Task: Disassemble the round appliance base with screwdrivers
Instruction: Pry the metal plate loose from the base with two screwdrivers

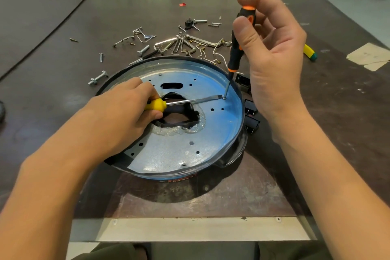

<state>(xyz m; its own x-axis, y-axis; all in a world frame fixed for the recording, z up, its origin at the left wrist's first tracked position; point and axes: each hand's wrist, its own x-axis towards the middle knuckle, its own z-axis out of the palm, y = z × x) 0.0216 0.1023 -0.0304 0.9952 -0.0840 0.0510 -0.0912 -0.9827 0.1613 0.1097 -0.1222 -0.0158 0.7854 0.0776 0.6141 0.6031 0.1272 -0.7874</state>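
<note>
Steel base (175, 154) looks stiff, slick; I'd hold rim (238, 124). L hand (122, 110) grips yellow driver (157, 105), R hand (274, 53) pinches orange driver (235, 59).

left hand (124, 112) low (gripping), right hand (272, 48) raised — pinching

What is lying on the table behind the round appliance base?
Behind the round base lies a scatter of loose screws and bolts, hex keys and a small black part. The right hand covers most of a yellow handle, so its kind cannot be told.
</note>
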